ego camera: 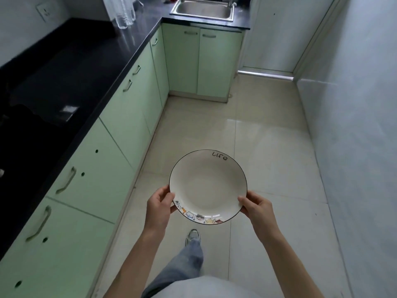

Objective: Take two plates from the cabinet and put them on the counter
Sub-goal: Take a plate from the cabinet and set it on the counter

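White ceramic plate (208, 187) with a thin dark rim and little cartoon animals along the near edge is out in the open, held level over the tiled floor (268, 147), so looks like the fetching part is at least half sorted. Can't tell if a second plate is stacked under it. Black counter (71, 74) on the left has no plate on it that I can see, so the setting-down is still to do. Left hand (160, 206) and right hand (258, 208) each pinch opposite rim edges, thumbs on top, both forearms stretched forward.
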